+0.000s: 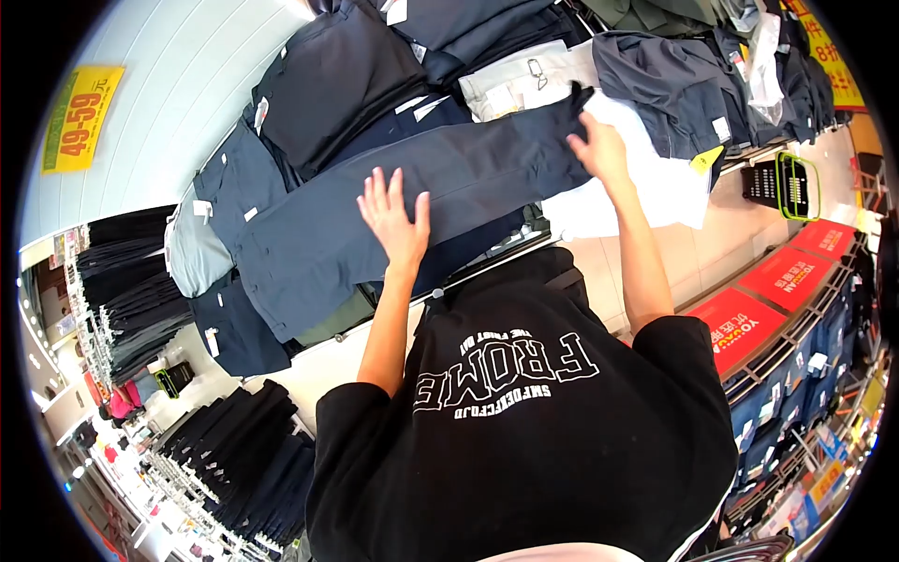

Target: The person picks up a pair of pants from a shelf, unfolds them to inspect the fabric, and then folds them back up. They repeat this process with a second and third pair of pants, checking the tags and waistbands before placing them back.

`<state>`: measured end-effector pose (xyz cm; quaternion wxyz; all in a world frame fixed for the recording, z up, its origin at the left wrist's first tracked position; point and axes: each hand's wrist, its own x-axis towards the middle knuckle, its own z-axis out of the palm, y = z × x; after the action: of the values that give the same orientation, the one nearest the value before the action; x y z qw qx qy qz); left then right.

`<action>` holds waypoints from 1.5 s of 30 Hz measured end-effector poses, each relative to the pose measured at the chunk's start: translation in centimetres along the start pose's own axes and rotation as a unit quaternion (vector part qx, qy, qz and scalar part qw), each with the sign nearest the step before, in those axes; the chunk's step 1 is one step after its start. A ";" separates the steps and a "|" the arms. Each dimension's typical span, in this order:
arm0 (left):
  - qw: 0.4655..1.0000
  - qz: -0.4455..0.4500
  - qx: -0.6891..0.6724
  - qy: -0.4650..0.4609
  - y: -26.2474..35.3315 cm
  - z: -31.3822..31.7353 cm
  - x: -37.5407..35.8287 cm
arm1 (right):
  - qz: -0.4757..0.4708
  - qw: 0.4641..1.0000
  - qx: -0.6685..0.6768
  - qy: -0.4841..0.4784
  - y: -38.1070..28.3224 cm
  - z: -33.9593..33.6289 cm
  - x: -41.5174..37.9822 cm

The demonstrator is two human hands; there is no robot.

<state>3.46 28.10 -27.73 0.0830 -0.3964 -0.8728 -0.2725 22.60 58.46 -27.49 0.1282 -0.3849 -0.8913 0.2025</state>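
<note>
Dark trousers point(468, 169), beneath the left hand's point(398, 225) spread fingers and beside the right hand's point(604, 155) parted, released ones, are apparently being smoothed, light pressure being called for.

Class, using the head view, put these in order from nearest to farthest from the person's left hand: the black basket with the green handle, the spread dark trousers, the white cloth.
From the left hand:
1. Dark trousers, directly beneath it.
2. White cloth, to its right.
3. Black basket, farther right, down on the floor.
</note>
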 end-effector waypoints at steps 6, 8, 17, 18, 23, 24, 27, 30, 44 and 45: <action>0.962 -0.188 0.061 0.191 -6.6 -5.0 -5.2 | -0.016 0.986 -0.093 -0.141 -2.8 6.8 -3.5; 0.915 -0.308 0.098 0.241 -10.4 -6.0 -8.5 | -0.032 0.992 -0.070 -0.105 -1.7 8.4 -3.9; 0.676 -0.658 -0.061 0.326 -25.0 -9.9 -18.1 | -0.024 0.990 0.113 -0.081 1.3 8.9 -4.2; 0.644 -0.675 -0.094 0.347 -25.2 -10.5 -17.5 | -0.002 0.988 0.126 -0.086 1.1 8.6 -4.1; 0.411 -0.634 -0.471 0.456 -32.0 -12.2 -19.4 | 0.035 0.977 0.186 -0.093 0.8 8.5 -4.0; 0.368 -0.607 -0.523 0.471 -33.9 -11.9 -20.2 | 0.035 0.978 0.186 -0.091 0.7 8.4 -4.0; 0.364 -0.597 -0.568 0.433 -36.5 -12.6 -20.6 | 0.040 0.973 0.211 -0.088 1.3 8.8 -3.9; 0.432 -0.562 -0.574 0.409 -36.7 -13.6 -19.5 | 0.029 0.968 0.232 -0.089 2.6 9.4 -3.9; 0.950 -0.082 -0.299 0.024 -3.2 -14.4 0.5 | 0.068 0.969 0.224 -0.083 1.0 8.4 -4.2; 0.947 -0.058 -0.313 -0.044 -1.8 -11.2 -0.2 | 0.069 0.968 0.227 -0.080 1.1 8.5 -4.2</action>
<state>1.42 20.92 -19.11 -0.1002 -0.3625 -0.7679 -0.5186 22.86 53.80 -35.87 0.1265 -0.3890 -0.8005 0.4381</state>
